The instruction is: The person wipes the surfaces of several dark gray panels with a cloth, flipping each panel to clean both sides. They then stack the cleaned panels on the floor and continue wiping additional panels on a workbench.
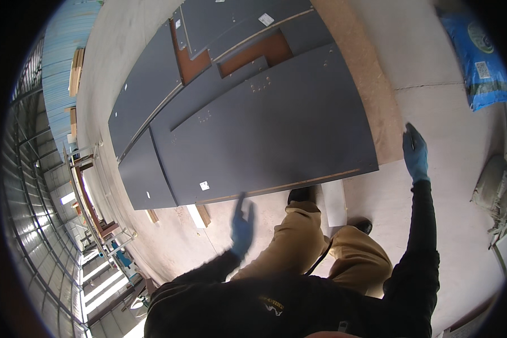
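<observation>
Dark grey flat panels (276, 129) lie stacked in front of me, with pale bare edges and small drilled holes. My left hand (243, 228), in a blue glove with dark fingertips, hovers by the near edge of the largest panel. Its fingers are stretched out and slightly blurred, and nothing shows in it. My right hand (416, 153), in a matching glove, is held out beyond the panel's right end, fingers extended and holding nothing. Small white labels (204, 185) stick to some panels. Reddish-brown board (259, 53) shows through gaps between them.
A brown board (372, 84) lies under the panels at the right. Pale wooden supports (198, 216) show below the near edge, close to my feet. At the far right lie a blue bag (479, 62) and a grey sack (491, 183). Metal racking (98, 225) stands left.
</observation>
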`<state>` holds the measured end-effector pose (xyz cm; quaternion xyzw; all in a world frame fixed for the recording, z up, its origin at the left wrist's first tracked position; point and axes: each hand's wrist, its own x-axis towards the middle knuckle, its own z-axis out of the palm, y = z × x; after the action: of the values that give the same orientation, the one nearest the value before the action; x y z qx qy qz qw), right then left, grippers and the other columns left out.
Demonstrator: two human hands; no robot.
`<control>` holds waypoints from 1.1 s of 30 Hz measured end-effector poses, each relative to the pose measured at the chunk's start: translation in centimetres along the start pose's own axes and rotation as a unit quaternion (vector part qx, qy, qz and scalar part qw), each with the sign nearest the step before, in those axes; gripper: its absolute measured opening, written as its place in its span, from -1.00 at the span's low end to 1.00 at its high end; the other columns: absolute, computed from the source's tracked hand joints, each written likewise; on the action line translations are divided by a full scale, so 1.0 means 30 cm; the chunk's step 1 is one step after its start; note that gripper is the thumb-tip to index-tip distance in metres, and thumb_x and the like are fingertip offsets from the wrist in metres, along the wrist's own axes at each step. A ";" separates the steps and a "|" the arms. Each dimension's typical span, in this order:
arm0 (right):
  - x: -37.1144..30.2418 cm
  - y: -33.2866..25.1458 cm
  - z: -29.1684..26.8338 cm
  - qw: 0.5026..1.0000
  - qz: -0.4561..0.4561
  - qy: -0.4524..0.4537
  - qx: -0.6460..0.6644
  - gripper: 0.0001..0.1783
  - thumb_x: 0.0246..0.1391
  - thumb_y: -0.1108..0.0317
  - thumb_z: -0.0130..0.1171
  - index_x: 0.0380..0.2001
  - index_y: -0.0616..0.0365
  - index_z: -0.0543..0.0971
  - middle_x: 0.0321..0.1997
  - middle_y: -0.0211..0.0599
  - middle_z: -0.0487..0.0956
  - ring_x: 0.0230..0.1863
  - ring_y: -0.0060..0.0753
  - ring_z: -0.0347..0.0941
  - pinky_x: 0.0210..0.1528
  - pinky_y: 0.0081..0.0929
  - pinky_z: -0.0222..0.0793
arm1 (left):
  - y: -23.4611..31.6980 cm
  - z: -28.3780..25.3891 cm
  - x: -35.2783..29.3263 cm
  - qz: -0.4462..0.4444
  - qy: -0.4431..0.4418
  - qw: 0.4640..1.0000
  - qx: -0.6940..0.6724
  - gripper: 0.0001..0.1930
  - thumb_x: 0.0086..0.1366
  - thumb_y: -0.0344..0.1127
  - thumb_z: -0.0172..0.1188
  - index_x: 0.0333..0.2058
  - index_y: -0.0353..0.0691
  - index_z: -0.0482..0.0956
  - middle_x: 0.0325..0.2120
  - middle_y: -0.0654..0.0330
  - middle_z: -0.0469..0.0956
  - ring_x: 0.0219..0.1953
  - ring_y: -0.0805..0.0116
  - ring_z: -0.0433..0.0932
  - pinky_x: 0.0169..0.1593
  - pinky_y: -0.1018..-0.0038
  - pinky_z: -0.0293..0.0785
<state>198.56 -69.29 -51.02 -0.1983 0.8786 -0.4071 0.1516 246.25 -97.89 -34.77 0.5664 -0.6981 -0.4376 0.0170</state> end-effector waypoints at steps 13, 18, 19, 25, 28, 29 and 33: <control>-0.821 -0.399 -0.364 0.972 0.162 -0.156 -0.071 -0.53 0.36 0.14 0.18 0.13 0.29 0.64 -0.02 0.14 0.72 -0.01 0.02 0.70 0.07 -0.23 0.58 | 0.451 -0.030 -0.459 0.137 -0.263 0.904 0.308 -0.35 0.27 0.01 0.30 0.24 -0.25 0.46 0.19 -0.13 0.47 0.29 -0.19 0.38 0.35 -0.09 0.24; -0.951 -0.829 -0.554 0.947 0.188 -0.255 -0.055 -0.47 0.36 0.07 0.12 0.18 0.25 0.62 0.09 0.16 0.69 0.12 0.08 0.66 0.18 -0.18 0.55 | 0.431 -0.185 -0.531 0.106 -0.258 0.905 0.322 -0.43 0.32 -0.01 0.24 0.16 -0.28 0.49 0.19 -0.14 0.49 0.29 -0.16 0.40 0.32 0.00 0.33; -0.958 -0.901 -0.606 0.949 0.164 -0.263 -0.063 -0.46 0.37 0.04 0.10 0.18 0.24 0.62 0.13 0.15 0.67 0.17 0.11 0.62 0.23 -0.15 0.52 | 0.436 -0.233 -0.559 0.106 -0.258 0.898 0.341 -0.44 0.34 0.03 0.18 0.14 -0.28 0.52 0.17 -0.12 0.52 0.25 -0.12 0.48 0.28 0.06 0.39; -0.976 -1.148 -0.869 0.954 0.189 -0.214 -0.092 -0.47 0.39 0.03 0.15 0.15 0.27 0.63 -0.03 0.06 0.74 0.00 -0.09 0.70 0.09 -0.24 0.57 | 0.515 -0.543 -0.625 0.046 -0.309 0.898 0.311 -0.40 0.37 0.21 0.06 0.06 -0.20 0.65 0.04 -0.13 0.67 0.10 -0.10 0.64 0.19 0.05 0.51; -0.977 -1.156 -0.925 0.951 0.243 -0.189 -0.037 -0.52 0.42 0.08 0.17 0.14 0.27 0.64 -0.17 -0.15 0.75 -0.17 -0.35 0.66 -0.04 -0.37 0.56 | 0.558 -0.684 -0.590 0.003 -0.318 0.903 0.289 -0.40 0.32 0.28 0.10 -0.06 -0.17 0.68 -0.05 -0.14 0.70 0.06 -0.17 0.66 0.16 0.05 0.54; -0.975 -1.149 -0.932 0.944 0.260 -0.203 -0.013 -0.52 0.41 0.08 0.18 0.17 0.24 0.63 -0.14 -0.23 0.74 -0.15 -0.42 0.63 -0.03 -0.41 0.55 | 0.572 -0.718 -0.581 -0.010 -0.313 0.906 0.285 -0.41 0.33 0.27 0.10 -0.06 -0.17 0.68 -0.05 -0.14 0.70 0.06 -0.17 0.66 0.15 0.05 0.54; -0.967 -1.108 -0.926 0.953 0.244 -0.177 0.032 -0.56 0.42 0.10 0.19 0.16 0.17 0.63 -0.16 -0.43 0.69 -0.23 -0.58 0.55 -0.17 -0.54 0.47 | 0.626 -0.814 -0.573 -0.047 -0.262 0.925 0.272 -0.44 0.34 0.22 0.09 -0.05 -0.18 0.67 -0.02 -0.18 0.68 0.10 -0.18 0.63 0.16 0.05 0.53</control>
<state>219.54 -57.01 -4.91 -0.0422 0.8457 -0.3441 0.4056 250.52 -98.95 0.22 0.4463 -0.7426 -0.3638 -0.3422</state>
